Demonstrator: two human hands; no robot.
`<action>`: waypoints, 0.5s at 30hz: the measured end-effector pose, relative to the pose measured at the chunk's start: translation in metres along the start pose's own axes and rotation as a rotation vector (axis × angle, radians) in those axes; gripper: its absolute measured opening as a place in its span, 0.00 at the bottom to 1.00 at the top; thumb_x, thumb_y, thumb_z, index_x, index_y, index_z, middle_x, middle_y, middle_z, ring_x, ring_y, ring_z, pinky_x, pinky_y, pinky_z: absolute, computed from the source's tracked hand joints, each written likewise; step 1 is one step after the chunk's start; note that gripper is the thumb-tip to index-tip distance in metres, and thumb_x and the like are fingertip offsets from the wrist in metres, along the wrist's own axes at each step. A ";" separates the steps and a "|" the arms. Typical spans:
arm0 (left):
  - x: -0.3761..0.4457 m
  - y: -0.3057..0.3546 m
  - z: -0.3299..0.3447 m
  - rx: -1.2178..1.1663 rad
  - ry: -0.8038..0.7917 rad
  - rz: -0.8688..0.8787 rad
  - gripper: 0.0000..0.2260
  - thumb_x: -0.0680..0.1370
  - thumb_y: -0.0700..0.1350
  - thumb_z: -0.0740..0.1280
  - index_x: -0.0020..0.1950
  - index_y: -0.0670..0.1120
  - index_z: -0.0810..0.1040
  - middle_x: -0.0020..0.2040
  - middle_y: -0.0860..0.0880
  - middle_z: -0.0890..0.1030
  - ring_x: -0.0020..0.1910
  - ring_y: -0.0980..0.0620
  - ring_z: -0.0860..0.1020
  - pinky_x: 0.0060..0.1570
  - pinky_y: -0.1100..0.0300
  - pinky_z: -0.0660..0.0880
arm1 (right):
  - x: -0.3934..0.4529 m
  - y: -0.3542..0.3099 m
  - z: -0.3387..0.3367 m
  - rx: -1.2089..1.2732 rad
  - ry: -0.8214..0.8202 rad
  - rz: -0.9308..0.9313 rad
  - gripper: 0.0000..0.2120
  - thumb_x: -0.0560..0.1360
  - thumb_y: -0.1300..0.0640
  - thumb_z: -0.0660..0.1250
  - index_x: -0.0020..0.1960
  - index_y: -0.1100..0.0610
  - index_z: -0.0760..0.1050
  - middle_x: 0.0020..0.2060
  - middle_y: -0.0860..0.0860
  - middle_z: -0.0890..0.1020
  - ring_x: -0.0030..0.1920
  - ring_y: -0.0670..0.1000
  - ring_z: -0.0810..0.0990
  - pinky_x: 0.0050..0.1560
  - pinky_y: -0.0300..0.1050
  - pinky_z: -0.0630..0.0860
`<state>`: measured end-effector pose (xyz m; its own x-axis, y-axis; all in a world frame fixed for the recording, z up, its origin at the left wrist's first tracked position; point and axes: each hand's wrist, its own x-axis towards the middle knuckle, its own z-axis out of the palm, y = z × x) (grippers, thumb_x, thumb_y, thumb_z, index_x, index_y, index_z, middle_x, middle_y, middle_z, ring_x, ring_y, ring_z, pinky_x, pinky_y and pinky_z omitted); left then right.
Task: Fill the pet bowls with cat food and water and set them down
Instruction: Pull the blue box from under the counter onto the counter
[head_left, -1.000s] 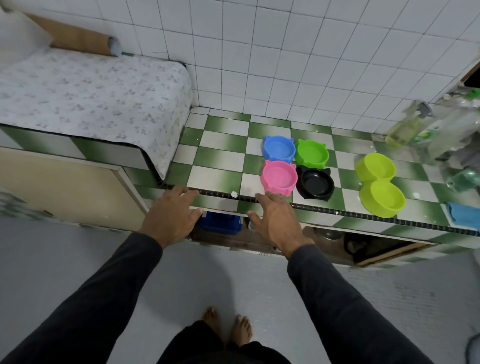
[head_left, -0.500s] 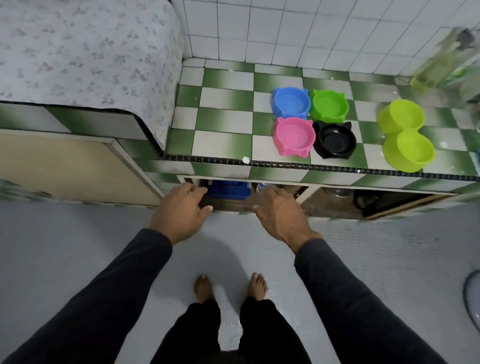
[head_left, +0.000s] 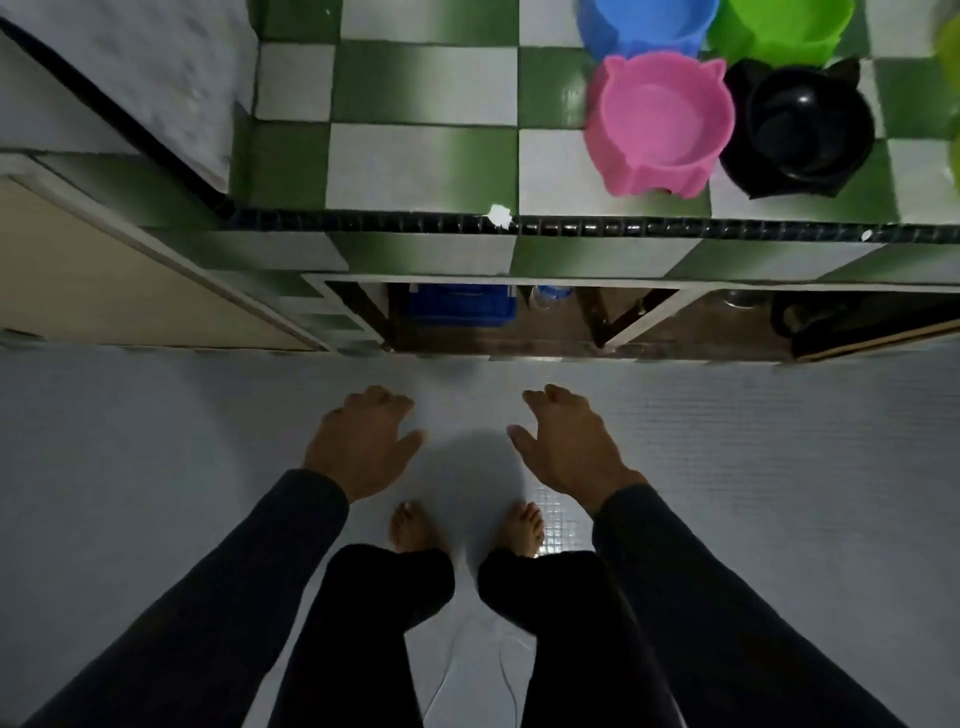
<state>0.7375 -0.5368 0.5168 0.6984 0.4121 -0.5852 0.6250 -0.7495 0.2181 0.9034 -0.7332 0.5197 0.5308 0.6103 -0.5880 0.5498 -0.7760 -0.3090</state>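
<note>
I see my left hand (head_left: 362, 441) and right hand (head_left: 569, 446) loosely spread, holding nothing; round pink plastic bowl (head_left: 657, 124) near the green-checked tiled counter (head_left: 415, 156) front edge.

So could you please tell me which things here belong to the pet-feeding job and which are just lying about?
Belong to the job:
pink bowl
black bowl
blue bowl
green bowl

Just lying about:
blue crate under the counter
clear bottle beside it
patterned cloth
dark pot, hard to make out
</note>
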 end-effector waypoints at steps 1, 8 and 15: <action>0.012 -0.003 0.014 0.004 -0.020 -0.003 0.25 0.83 0.60 0.62 0.77 0.50 0.70 0.73 0.45 0.72 0.69 0.42 0.72 0.66 0.46 0.72 | 0.012 0.007 0.014 0.010 -0.021 0.005 0.29 0.82 0.41 0.60 0.78 0.53 0.64 0.76 0.58 0.67 0.75 0.60 0.65 0.74 0.54 0.63; 0.097 -0.029 0.094 -0.001 -0.082 -0.014 0.27 0.84 0.59 0.61 0.80 0.49 0.67 0.75 0.44 0.70 0.70 0.43 0.71 0.67 0.47 0.72 | 0.101 0.040 0.101 0.045 -0.116 0.033 0.30 0.83 0.41 0.59 0.80 0.54 0.61 0.79 0.59 0.62 0.77 0.59 0.61 0.75 0.54 0.61; 0.185 -0.064 0.161 0.004 -0.010 -0.012 0.26 0.84 0.59 0.61 0.79 0.49 0.68 0.74 0.44 0.71 0.70 0.43 0.71 0.67 0.45 0.72 | 0.190 0.064 0.172 0.081 -0.086 0.054 0.31 0.82 0.40 0.59 0.81 0.52 0.59 0.80 0.56 0.61 0.79 0.57 0.60 0.77 0.55 0.62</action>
<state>0.7707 -0.4959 0.2684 0.6871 0.4158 -0.5959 0.6319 -0.7467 0.2076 0.9284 -0.6945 0.2595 0.4987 0.5544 -0.6662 0.4663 -0.8196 -0.3330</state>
